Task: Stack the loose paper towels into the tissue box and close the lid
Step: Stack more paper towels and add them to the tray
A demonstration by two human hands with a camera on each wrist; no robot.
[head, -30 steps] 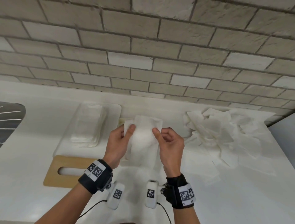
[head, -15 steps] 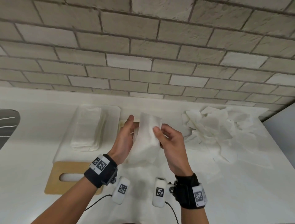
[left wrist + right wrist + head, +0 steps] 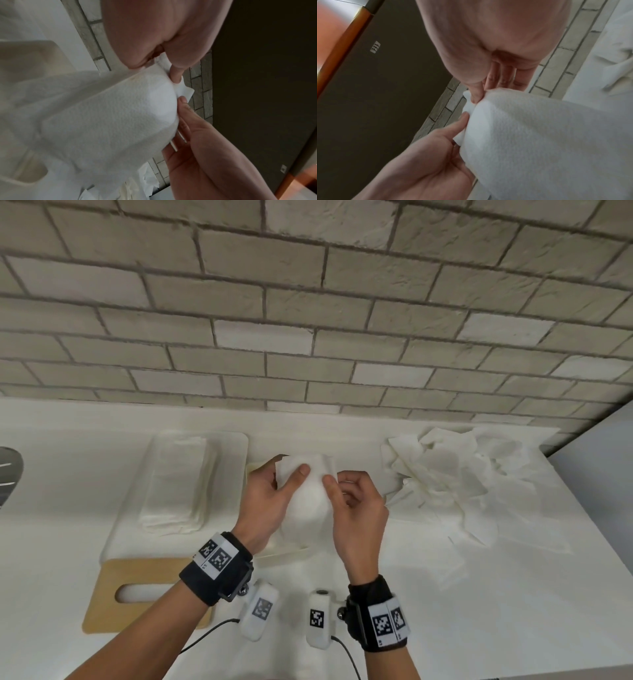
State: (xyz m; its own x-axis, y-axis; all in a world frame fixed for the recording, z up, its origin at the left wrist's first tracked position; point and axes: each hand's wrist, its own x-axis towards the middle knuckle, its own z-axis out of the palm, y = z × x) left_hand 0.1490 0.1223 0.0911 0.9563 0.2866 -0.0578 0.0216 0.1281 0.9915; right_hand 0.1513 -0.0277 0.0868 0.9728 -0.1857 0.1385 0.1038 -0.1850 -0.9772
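A white paper towel hangs folded between both hands above the counter. My left hand pinches its top left corner, thumb on the near face. My right hand pinches the top right edge between thumb and curled fingers. In the left wrist view the left thumb presses on the towel; in the right wrist view the right thumb nips the towel. The white tissue box lies at the left with a stack of folded towels in it. Its wooden slotted lid lies flat in front.
A heap of loose paper towels covers the counter at the right. A cream-coloured tray edge shows under my hands. A metal sink is at the far left. The brick wall rises behind the white counter.
The hands have come closer together and the towel is folded narrower. The left thumb, off the towel half a second ago, now lies over its top corner.
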